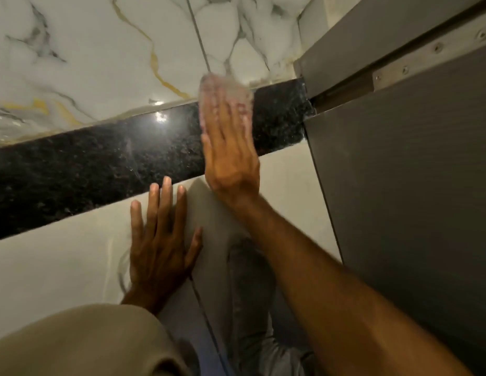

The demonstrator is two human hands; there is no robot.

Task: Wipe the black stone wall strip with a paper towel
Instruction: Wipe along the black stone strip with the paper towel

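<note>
My R hand (231, 147) presses towel (225, 90) flat on strip (87, 169), fingers straight, near panel (399, 185) edge. L hand (157, 240) splayed on wall (60, 267) below; strip runs free leftward.

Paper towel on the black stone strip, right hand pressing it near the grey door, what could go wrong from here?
1. The paper towel sits under flat fingers of the right hand, not gripped, and pokes past the black stone strip onto the marble tile; it may slip out or smear the tile.
2. The grey door edge is close to that hand; a sideways stroke could knock knuckles.
3. The left hand braces on glossy tile and might slide.
</note>
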